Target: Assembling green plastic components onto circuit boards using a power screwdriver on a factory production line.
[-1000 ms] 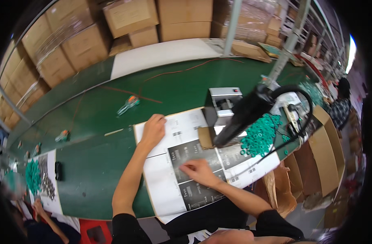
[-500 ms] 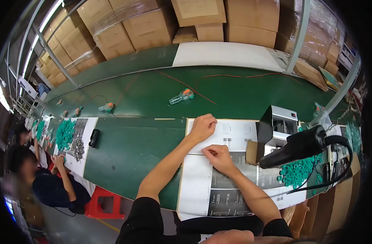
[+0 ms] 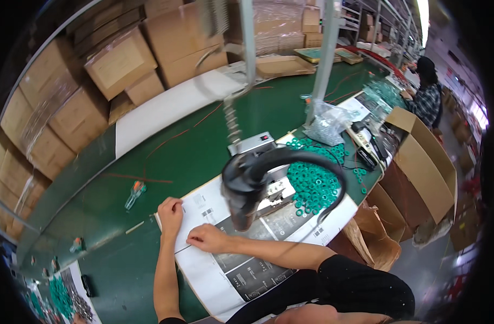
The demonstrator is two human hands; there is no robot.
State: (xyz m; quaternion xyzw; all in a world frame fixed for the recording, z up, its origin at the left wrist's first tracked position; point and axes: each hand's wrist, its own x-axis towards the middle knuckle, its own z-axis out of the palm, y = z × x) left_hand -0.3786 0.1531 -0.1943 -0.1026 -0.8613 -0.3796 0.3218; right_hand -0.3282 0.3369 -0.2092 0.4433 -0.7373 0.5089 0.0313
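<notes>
My left hand (image 3: 171, 213) rests loosely curled at the upper left edge of the printed paper sheets (image 3: 205, 306) covering the bench in front of me. Just to its right and nearer, my right hand (image 3: 207, 238) lies on the sheets with fingers folded in. Nothing shows in either hand. A black electric screwdriver (image 3: 239, 191) hangs on a coiled cord to the right, blurred, with a thick cable curving from it. Partly behind it stands a small machine with a silver top (image 3: 252, 144). Many green rings (image 3: 314, 186) lie heaped right of the machine.
A clear plastic piece with an orange part (image 3: 134, 194) lies on the green bench (image 3: 122, 259). Far right are a plastic bag (image 3: 329, 123), an open carton (image 3: 428, 162) and a person in a checked shirt (image 3: 426, 100). Metal posts (image 3: 323, 62) rise behind; cartons (image 3: 122, 62) are stacked beyond.
My view has swung to the right, bringing the open carton and the person at the far right into sight. Both hands stay closed at the sheets' upper left.
</notes>
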